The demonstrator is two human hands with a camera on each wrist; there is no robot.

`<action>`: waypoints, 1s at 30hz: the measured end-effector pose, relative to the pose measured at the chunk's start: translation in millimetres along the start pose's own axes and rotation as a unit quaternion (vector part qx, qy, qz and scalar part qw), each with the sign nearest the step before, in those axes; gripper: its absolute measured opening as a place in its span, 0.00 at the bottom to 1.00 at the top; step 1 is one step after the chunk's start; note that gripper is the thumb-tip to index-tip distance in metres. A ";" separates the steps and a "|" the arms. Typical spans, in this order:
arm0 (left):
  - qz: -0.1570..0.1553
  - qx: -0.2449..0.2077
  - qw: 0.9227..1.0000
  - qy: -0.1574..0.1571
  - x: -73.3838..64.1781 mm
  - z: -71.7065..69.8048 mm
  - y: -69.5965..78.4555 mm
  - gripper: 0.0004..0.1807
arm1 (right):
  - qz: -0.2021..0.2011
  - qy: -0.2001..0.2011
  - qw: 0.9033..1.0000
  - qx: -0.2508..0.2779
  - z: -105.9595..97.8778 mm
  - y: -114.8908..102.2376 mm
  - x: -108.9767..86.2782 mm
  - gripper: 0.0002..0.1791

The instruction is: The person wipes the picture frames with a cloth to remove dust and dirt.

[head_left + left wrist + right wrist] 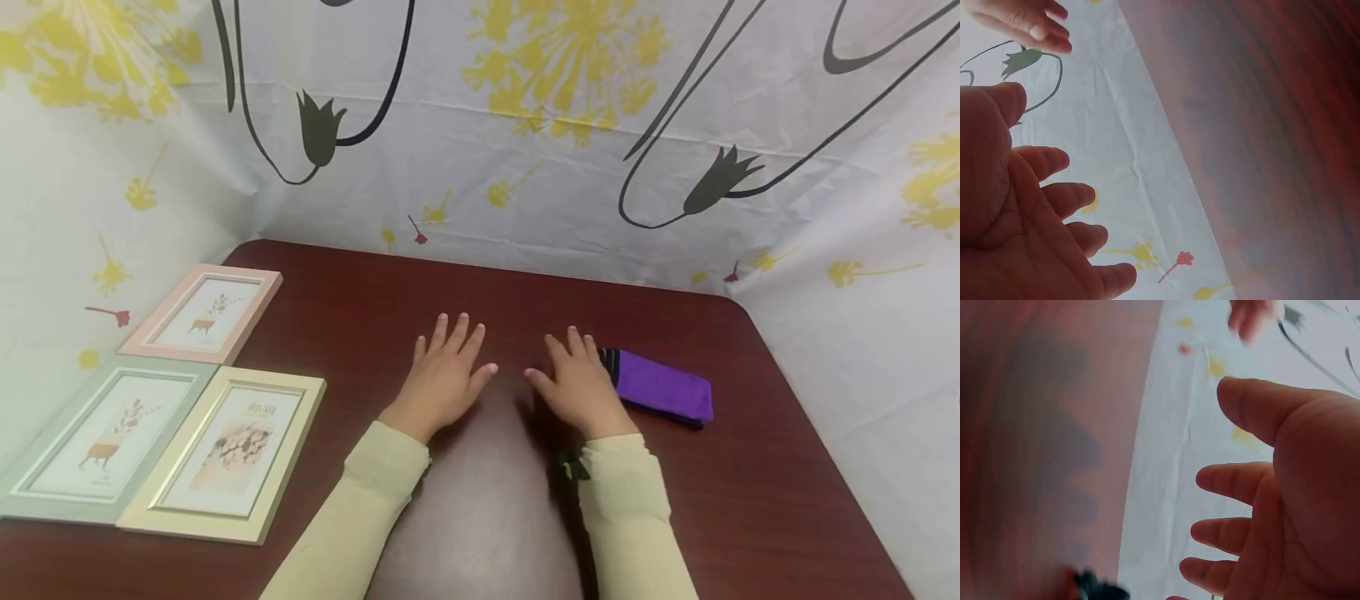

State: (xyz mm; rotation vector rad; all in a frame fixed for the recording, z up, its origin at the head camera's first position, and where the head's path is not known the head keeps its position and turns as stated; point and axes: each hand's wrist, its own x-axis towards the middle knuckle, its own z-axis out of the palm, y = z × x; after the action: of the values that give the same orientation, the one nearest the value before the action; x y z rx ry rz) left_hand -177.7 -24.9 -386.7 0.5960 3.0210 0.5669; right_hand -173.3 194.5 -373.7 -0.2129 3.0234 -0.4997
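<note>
Both hands hover palm down over the dark red-brown table, their shadows falling on it. My left hand has its fingers spread and holds nothing; its bare palm shows in the left wrist view. To its right, my right hand is likewise empty, fingers extended, with its palm visible in the right wrist view. Just right of those fingers lies a purple fabric piece with a black underside and a black striped end, partly hidden by the hand. Beside the right cuff shows a small green and black thing.
Three picture frames lie on the left of the table: a pink one, a green one and a cream one, edge to edge. A white sheet with printed flowers rises behind the table and along both sides.
</note>
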 end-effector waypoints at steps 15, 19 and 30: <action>-0.013 -0.067 0.997 -0.028 0.6 -0.9 -4.0 0.38 | 0.063 -0.006 0.998 0.009 -35.9 100.7 -14.2 0.39; -0.016 -0.061 0.998 -0.030 -0.7 -0.9 -4.4 0.38 | 0.062 -0.010 0.998 0.005 -31.5 110.4 -12.1 0.37; -0.014 -0.083 0.996 -0.024 -4.9 -4.7 -3.5 0.38 | 0.078 -0.024 0.997 -0.009 -20.6 116.8 -10.5 0.36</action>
State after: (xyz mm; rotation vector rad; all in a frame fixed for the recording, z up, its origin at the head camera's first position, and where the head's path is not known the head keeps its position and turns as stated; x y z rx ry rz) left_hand -174.8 -31.4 -383.9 0.5489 2.8945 0.7793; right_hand -179.5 312.0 -391.7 0.0116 2.9679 -0.4471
